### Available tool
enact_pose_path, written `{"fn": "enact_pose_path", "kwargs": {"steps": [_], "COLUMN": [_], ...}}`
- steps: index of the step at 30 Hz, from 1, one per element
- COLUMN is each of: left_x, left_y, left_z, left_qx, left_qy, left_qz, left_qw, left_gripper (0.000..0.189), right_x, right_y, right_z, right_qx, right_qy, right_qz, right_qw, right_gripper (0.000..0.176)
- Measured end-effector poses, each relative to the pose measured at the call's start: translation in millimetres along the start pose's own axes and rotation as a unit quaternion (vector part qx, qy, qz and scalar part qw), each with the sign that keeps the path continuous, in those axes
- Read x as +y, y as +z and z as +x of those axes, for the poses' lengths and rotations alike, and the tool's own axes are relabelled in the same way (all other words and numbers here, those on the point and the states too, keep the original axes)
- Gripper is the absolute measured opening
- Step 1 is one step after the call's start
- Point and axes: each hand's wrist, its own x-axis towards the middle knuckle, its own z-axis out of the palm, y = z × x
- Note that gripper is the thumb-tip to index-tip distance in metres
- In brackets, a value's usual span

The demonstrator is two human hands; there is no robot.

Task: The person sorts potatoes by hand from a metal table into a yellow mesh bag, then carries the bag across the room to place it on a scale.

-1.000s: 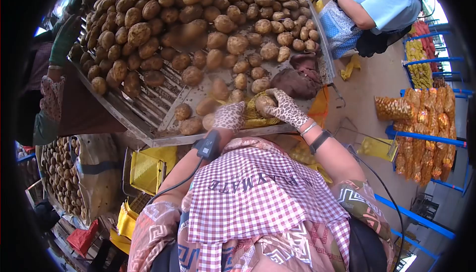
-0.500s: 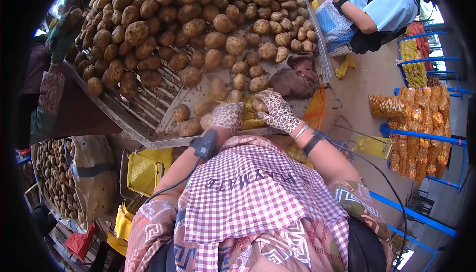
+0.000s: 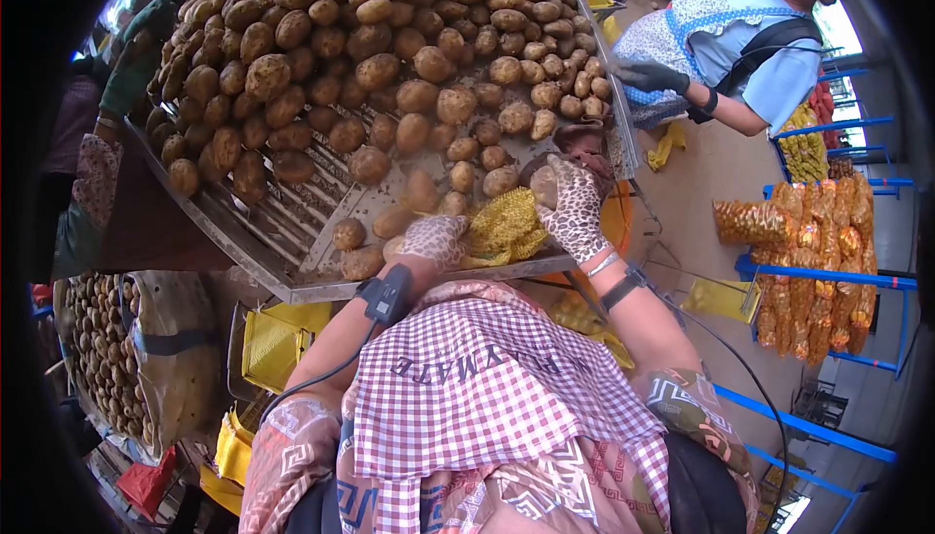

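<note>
A large heap of dirty potatoes (image 3: 292,66) covers the slatted metal table (image 3: 321,286). At the near edge, my left hand (image 3: 435,240), in a spotted glove, is beside a yellow mesh bag (image 3: 508,230); its fingers are partly hidden and blurred. To the right of the bag, my right hand (image 3: 577,205), in a matching glove, is closed around a potato (image 3: 544,186). Loose potatoes lie just beyond my left hand. A dark reddish cloth (image 3: 596,149) lies at the table's right side, behind my right hand.
At the upper right, a person in dark gloves (image 3: 745,42) stands beside the table. Another person's green-gloved hand (image 3: 141,37) is at the left. A large sack of potatoes (image 3: 175,349) stands lower left. Filled orange net bags (image 3: 818,242) and blue rails (image 3: 828,274) are at the right.
My right hand has moved right with the potato, away from my left hand, and more of the yellow mesh bag shows. The person at the upper right has shifted their arms.
</note>
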Motion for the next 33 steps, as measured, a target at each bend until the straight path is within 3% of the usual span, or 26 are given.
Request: {"fn": "enact_pose_path", "kwargs": {"steps": [2, 4, 5, 6, 7, 8, 9, 10, 12, 14, 16, 17, 18, 20, 22, 23, 26, 28, 31, 33], "left_x": [6, 7, 4, 3, 12, 16, 12, 9, 6, 7, 9, 10, 11, 7, -2, -7, -17, -50, -91, -124], "left_y": [-10, -17, -16, -13, -18, -23, -25, -27, -30, -36, -43, -46, -49, -46, -39, -37, -24, 2, 41, 78], "left_z": [-9, -23, -23, -28, -37, -45, -53, -62, -81, -93, -104, -111, -119, -134, -147, -154, -182, -202, -253, -280], "left_qx": [0.006, 0.159, 0.123, 0.128, 0.07, 0.012, 0.006, 0.017, 0.02, 0.05, 0.104, 0.118, 0.139, 0.181, 0.251, 0.295, 0.394, 0.483, 0.554, 0.614], "left_qy": [-0.012, -0.01, 0.016, 0.005, 0.06, 0.116, 0.119, 0.117, 0.159, 0.153, 0.176, 0.174, 0.18, 0.18, 0.133, 0.122, 0.1, 0.052, -0.021, -0.168], "left_qz": [-0.009, -0.226, -0.382, -0.38, -0.603, -0.781, -0.808, -0.807, -0.83, -0.827, -0.802, -0.802, -0.796, -0.788, -0.771, -0.729, -0.688, -0.615, -0.593, -0.589], "left_qw": [1.0, 0.961, 0.916, 0.916, 0.793, 0.614, 0.577, 0.579, 0.534, 0.538, 0.561, 0.558, 0.562, 0.56, 0.569, 0.605, 0.601, 0.621, 0.584, 0.498], "left_gripper": [0.046, 0.063, 0.075, 0.075, 0.078, 0.082, 0.089, 0.089, 0.093, 0.098, 0.098, 0.098, 0.097, 0.096, 0.093, 0.095, 0.094, 0.091, 0.082, 0.073], "right_x": [-17, -51, -69, -85, -94, -103, -109, -108, -99, -108, -129, -146, -157, -178, -192, -199, -216, -213, -192, -177], "right_y": [-19, -32, -35, -37, -37, -37, -35, -31, -23, -25, -31, -38, -38, -32, -19, -15, -4, 3, 32, 40], "right_z": [-3, -10, -10, -10, -9, -7, -3, -1, 4, 10, 18, 22, 24, 25, 33, 34, 38, 35, 41, 47], "right_qx": [0.039, 0.094, 0.092, 0.089, 0.087, 0.059, 0.031, 0.029, -0.084, -0.121, -0.166, -0.133, -0.144, -0.219, -0.246, -0.254, -0.304, -0.337, -0.282, -0.272], "right_qy": [-0.034, -0.128, -0.165, -0.203, -0.21, -0.203, -0.195, -0.204, -0.056, -0.068, -0.149, -0.197, -0.209, -0.159, -0.193, -0.222, -0.274, -0.165, -0.125, -0.121], "right_qz": [0.07, 0.103, 0.124, 0.147, 0.158, 0.24, 0.319, 0.326, 0.523, 0.517, 0.483, 0.462, 0.464, 0.527, 0.537, 0.529, 0.538, 0.491, 0.463, 0.462], "right_qw": [0.996, 0.982, 0.974, 0.964, 0.961, 0.947, 0.927, 0.923, 0.846, 0.845, 0.846, 0.855, 0.849, 0.806, 0.784, 0.778, 0.737, 0.786, 0.831, 0.835], "right_gripper": [0.077, 0.078, 0.079, 0.081, 0.081, 0.088, 0.096, 0.096, 0.1, 0.097, 0.093, 0.075, 0.075, 0.071, 0.069, 0.067, 0.069, 0.056, 0.024, 0.016]}}
